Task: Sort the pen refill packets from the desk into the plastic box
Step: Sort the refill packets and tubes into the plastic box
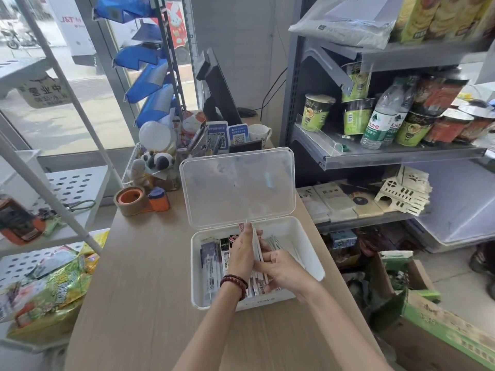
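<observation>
Both hands are right over the plastic box (197, 279), and the stack of pen refill packets (256, 246) stands on edge, sandwiched between them above the box's middle. The left grip (242, 254), a dark red bead bracelet (234, 284) on its wrist, lies with its fingers straight and flat against the stack's left face, pressing rather than clenching. The right grip (281, 269) comes in from the other side with its fingers curled round the stack's near end, and that is a firm hold. The stack's far tips poke up just past the left fingertips, close to the hinge. Inside the box, loose packets (214, 263) lie lengthwise along the left half, dark and pale wrappers side by side. More pale ones fan out on the right behind the hands, and a few ends show under the right wrist near the front wall. The clear lid (238, 188) stands open and upright at the back. The box sits on the wooden surface (150, 277), toward its right edge. Farther back on the left there is a brown tape roll (131, 200) touching an orange dispenser (160, 201). Behind the lid stand blue QR code signs (217, 135) and a white mug (258, 133). The shelf (388, 156) on the right carries green noodle cups (318, 111) and water bottles (380, 121).
</observation>
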Tool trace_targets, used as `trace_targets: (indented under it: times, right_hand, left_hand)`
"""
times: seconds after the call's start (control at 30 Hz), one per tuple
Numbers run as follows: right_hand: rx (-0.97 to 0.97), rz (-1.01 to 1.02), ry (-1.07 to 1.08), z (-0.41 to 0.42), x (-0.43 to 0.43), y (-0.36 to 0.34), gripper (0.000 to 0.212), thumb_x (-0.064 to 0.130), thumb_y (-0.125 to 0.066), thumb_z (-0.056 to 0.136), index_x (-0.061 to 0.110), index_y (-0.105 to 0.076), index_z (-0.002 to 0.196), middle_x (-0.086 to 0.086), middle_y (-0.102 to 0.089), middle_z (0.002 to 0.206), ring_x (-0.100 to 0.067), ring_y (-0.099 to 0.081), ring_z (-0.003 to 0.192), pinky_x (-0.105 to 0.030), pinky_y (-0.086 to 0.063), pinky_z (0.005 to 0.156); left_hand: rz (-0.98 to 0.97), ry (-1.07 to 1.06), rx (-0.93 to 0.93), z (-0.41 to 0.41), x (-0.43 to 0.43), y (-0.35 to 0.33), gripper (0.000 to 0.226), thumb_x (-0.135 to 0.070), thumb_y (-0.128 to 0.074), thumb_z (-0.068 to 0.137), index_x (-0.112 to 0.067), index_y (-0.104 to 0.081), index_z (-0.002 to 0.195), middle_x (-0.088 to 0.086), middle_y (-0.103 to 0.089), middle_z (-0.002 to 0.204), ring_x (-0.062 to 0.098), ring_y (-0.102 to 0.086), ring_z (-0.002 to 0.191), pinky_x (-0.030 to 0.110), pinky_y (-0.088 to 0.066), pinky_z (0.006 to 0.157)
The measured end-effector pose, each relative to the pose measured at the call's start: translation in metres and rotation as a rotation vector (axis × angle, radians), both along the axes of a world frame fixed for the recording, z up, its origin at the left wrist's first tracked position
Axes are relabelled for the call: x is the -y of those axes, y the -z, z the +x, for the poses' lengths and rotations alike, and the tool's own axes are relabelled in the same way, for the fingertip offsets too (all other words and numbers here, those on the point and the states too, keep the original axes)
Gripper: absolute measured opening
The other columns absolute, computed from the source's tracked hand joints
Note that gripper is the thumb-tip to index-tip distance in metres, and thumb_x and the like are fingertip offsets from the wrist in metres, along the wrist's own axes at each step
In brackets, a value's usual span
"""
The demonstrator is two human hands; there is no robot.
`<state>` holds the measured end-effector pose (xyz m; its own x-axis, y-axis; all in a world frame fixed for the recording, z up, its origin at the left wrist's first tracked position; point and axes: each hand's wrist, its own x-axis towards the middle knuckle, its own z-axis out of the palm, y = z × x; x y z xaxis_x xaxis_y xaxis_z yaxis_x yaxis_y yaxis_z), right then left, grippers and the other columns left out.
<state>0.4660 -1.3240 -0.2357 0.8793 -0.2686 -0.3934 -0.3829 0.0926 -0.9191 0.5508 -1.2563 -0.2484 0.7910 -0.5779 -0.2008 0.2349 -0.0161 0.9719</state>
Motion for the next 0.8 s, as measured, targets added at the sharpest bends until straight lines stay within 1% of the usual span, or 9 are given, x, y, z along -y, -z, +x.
trace_targets:
  times: [0.03,0.1,0.17,0.3,0.43,0.57,0.63,0.7,0.8]
  right_hand:
    - [-0.004,0.006,0.002,0.001,0.001,0.001,0.029,0.027,-0.067,0.091,0.003,-0.073,0.105,0.000,-0.075,0.095,-0.009,-0.064,0.071,-0.021,-0.050,0.050]
    - [0.003,0.027,-0.004,0.001,0.002,0.001,0.034,0.028,-0.067,0.090,-0.002,-0.071,0.105,-0.008,-0.074,0.100,-0.009,-0.064,0.070,-0.022,-0.050,0.051]
    - [0.015,0.057,-0.010,0.001,0.003,0.000,0.033,0.027,-0.067,0.090,-0.003,-0.071,0.101,-0.008,-0.072,0.093,-0.009,-0.063,0.067,-0.022,-0.050,0.051]
    - [0.031,0.089,0.010,0.001,0.002,0.000,0.019,0.025,-0.068,0.089,0.007,-0.073,0.091,0.001,-0.072,0.083,-0.007,-0.066,0.071,-0.025,-0.055,0.057]
    - [0.028,0.103,0.029,0.002,0.001,0.004,0.030,0.026,-0.069,0.088,0.000,-0.073,0.103,-0.005,-0.073,0.091,-0.010,-0.067,0.078,-0.024,-0.056,0.061]
    - [0.019,0.146,0.050,0.004,0.003,0.004,0.032,0.026,-0.071,0.086,-0.002,-0.072,0.101,-0.002,-0.072,0.083,-0.007,-0.064,0.067,-0.023,-0.056,0.060]
    - [0.013,0.152,0.077,0.004,0.006,0.004,0.026,0.024,-0.072,0.085,0.001,-0.072,0.098,0.002,-0.070,0.074,-0.009,-0.061,0.061,-0.024,-0.058,0.060]
    - [0.019,0.159,0.104,0.005,0.010,0.006,0.031,0.026,-0.074,0.081,0.003,-0.072,0.102,-0.012,-0.073,0.087,-0.017,-0.064,0.069,-0.024,-0.059,0.060]
    - [0.000,0.125,0.084,0.003,0.012,0.005,0.038,0.030,-0.074,0.079,0.003,-0.072,0.105,-0.020,-0.072,0.103,-0.015,-0.066,0.070,-0.024,-0.057,0.059]
  left_hand:
    - [0.000,-0.003,-0.005,0.000,-0.001,-0.002,0.060,-0.043,-0.024,0.100,0.005,-0.060,0.105,0.000,-0.059,0.072,-0.006,-0.057,0.048,0.001,-0.044,0.057]
    - [-0.006,-0.040,-0.017,-0.002,-0.001,-0.009,0.055,-0.046,-0.016,0.099,-0.011,-0.049,0.128,-0.009,-0.059,0.090,-0.003,-0.059,0.077,0.016,-0.039,0.098]
    - [0.001,-0.113,-0.030,-0.005,-0.001,-0.011,0.051,-0.050,-0.013,0.098,-0.023,-0.044,0.128,-0.013,-0.057,0.100,0.006,-0.053,0.097,0.035,-0.026,0.109]
    - [-0.008,-0.241,0.018,-0.002,0.001,-0.001,0.050,-0.049,-0.016,0.098,-0.020,-0.053,0.117,0.000,-0.053,0.123,0.016,-0.046,0.121,0.029,-0.028,0.102]
    - [0.000,-0.140,0.025,0.001,-0.002,-0.002,0.038,-0.034,-0.028,0.102,-0.020,-0.063,0.105,-0.012,-0.058,0.107,-0.008,-0.055,0.095,0.010,-0.035,0.092]
    - [0.073,-0.113,0.115,0.002,-0.008,0.004,0.041,-0.037,-0.029,0.101,-0.020,-0.048,0.133,-0.008,-0.048,0.127,0.008,-0.042,0.124,0.021,-0.026,0.100]
    - [0.070,-0.088,0.060,0.004,-0.011,0.008,0.040,-0.050,-0.032,0.097,-0.029,-0.058,0.120,-0.009,-0.056,0.118,0.011,-0.050,0.113,0.029,-0.035,0.095]
    - [0.077,0.006,-0.021,0.007,-0.015,0.015,0.054,-0.068,-0.040,0.084,-0.027,-0.066,0.107,0.001,-0.062,0.099,0.019,-0.056,0.090,0.037,-0.043,0.079]
    - [0.151,0.164,0.028,0.012,-0.023,0.019,0.041,-0.056,-0.054,0.084,-0.018,-0.064,0.094,0.004,-0.052,0.074,0.020,-0.047,0.068,0.030,-0.043,0.062]
